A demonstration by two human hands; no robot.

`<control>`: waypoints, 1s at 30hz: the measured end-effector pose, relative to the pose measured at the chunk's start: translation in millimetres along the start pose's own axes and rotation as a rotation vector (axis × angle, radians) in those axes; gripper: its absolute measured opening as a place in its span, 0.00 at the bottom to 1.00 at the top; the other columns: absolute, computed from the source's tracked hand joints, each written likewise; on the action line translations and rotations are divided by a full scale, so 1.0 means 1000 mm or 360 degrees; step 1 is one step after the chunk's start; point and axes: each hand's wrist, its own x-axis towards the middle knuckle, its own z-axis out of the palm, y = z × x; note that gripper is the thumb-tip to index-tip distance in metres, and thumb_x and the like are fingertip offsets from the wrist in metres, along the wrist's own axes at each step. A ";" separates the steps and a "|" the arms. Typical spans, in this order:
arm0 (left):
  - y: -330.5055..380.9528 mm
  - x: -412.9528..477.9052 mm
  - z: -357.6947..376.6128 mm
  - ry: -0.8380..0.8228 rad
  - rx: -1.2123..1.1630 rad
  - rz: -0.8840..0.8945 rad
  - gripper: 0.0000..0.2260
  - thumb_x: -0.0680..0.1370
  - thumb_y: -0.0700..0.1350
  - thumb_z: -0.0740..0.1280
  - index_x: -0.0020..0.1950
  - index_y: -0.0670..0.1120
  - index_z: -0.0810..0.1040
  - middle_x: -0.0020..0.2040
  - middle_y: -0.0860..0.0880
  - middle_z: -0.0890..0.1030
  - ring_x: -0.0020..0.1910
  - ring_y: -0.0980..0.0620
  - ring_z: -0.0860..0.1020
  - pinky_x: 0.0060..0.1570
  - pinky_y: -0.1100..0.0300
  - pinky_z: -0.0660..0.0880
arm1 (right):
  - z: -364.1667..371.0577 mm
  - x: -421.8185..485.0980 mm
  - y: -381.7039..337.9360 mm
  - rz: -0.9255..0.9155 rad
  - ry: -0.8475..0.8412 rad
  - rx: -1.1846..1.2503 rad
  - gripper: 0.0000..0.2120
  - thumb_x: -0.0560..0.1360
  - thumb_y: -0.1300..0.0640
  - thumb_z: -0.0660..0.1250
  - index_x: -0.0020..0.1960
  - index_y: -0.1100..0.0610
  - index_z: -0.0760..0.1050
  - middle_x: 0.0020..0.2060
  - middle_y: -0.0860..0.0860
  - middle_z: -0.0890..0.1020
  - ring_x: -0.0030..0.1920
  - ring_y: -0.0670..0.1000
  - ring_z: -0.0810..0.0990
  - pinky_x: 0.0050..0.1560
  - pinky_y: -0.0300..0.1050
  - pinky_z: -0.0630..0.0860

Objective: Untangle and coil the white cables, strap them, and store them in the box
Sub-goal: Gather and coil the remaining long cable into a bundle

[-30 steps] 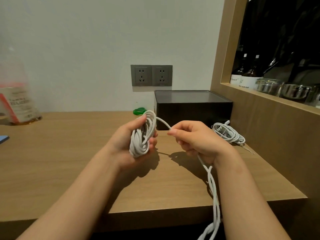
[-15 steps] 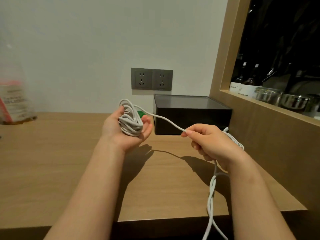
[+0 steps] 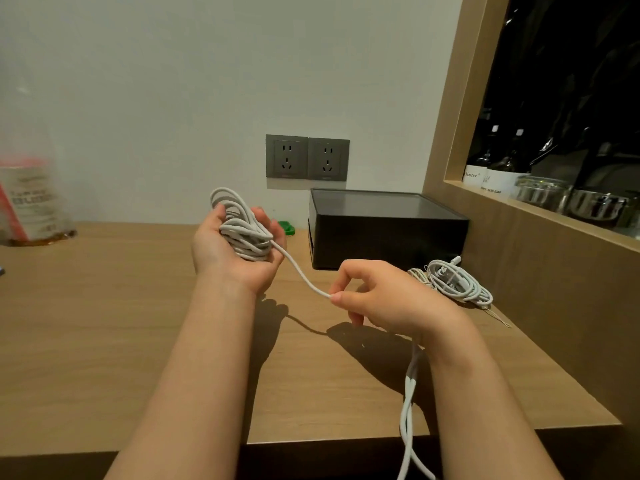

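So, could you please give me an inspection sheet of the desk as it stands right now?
Surface: wooden table against a white wall.
Job's things: coil in the left hand; second bundle lying on the table by the dark box.
Clutter: green object behind the left hand, partly hidden; blurred plastic bag at the far left.
Grippers: left hand holds the coil, palm up; right hand pinches the loose strand.
Cables: the loose strand runs from coil to right hand, then hangs past the table's front edge.
Surroundings: two wall sockets; niche on the right with bottles and steel bowls.
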 end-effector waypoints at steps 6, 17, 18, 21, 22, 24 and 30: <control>-0.004 0.003 0.004 0.0298 0.0498 0.0459 0.10 0.77 0.50 0.64 0.50 0.43 0.75 0.38 0.48 0.77 0.31 0.55 0.77 0.29 0.64 0.72 | -0.003 -0.006 -0.007 -0.0036 -0.0159 0.0002 0.02 0.77 0.50 0.64 0.46 0.47 0.75 0.28 0.45 0.76 0.22 0.37 0.70 0.23 0.29 0.64; -0.015 -0.007 0.002 0.0647 0.1695 0.1365 0.18 0.77 0.52 0.63 0.60 0.44 0.63 0.43 0.53 0.70 0.41 0.49 0.72 0.41 0.59 0.66 | -0.005 -0.009 -0.007 -0.0055 -0.0259 0.0035 0.08 0.75 0.50 0.66 0.49 0.52 0.80 0.28 0.47 0.74 0.28 0.42 0.70 0.27 0.34 0.67; -0.012 -0.007 0.001 0.0686 0.1708 0.1383 0.20 0.77 0.53 0.63 0.61 0.43 0.63 0.45 0.51 0.71 0.43 0.48 0.71 0.42 0.58 0.65 | -0.005 -0.009 -0.009 -0.0072 -0.0269 0.0049 0.08 0.75 0.50 0.66 0.49 0.52 0.80 0.29 0.47 0.74 0.29 0.42 0.70 0.28 0.34 0.68; -0.003 -0.005 0.000 0.0702 0.1711 0.1389 0.21 0.77 0.52 0.63 0.62 0.42 0.62 0.48 0.50 0.70 0.45 0.47 0.71 0.44 0.57 0.67 | -0.003 -0.008 -0.011 -0.0090 -0.0302 0.0077 0.08 0.75 0.50 0.66 0.49 0.53 0.80 0.29 0.48 0.74 0.28 0.43 0.70 0.28 0.35 0.67; 0.001 -0.004 -0.001 0.0685 0.1676 0.1363 0.21 0.76 0.52 0.64 0.63 0.41 0.62 0.47 0.50 0.70 0.46 0.48 0.71 0.46 0.57 0.68 | -0.003 -0.008 -0.011 -0.0083 -0.0306 0.0082 0.08 0.75 0.50 0.66 0.49 0.53 0.80 0.28 0.48 0.74 0.28 0.43 0.70 0.28 0.35 0.67; 0.006 -0.003 -0.002 0.0656 0.1630 0.1316 0.20 0.76 0.51 0.64 0.62 0.42 0.62 0.47 0.50 0.69 0.46 0.48 0.71 0.49 0.57 0.70 | -0.005 -0.009 -0.008 -0.0061 -0.0274 0.0092 0.07 0.75 0.50 0.66 0.48 0.52 0.80 0.28 0.48 0.74 0.27 0.43 0.69 0.27 0.35 0.67; -0.007 -0.007 -0.005 0.0747 0.2379 0.1490 0.22 0.77 0.54 0.62 0.63 0.42 0.61 0.59 0.41 0.74 0.55 0.38 0.74 0.44 0.53 0.64 | -0.009 -0.011 -0.007 -0.0064 -0.0206 0.0013 0.06 0.75 0.51 0.66 0.48 0.51 0.80 0.31 0.46 0.75 0.29 0.41 0.71 0.29 0.33 0.67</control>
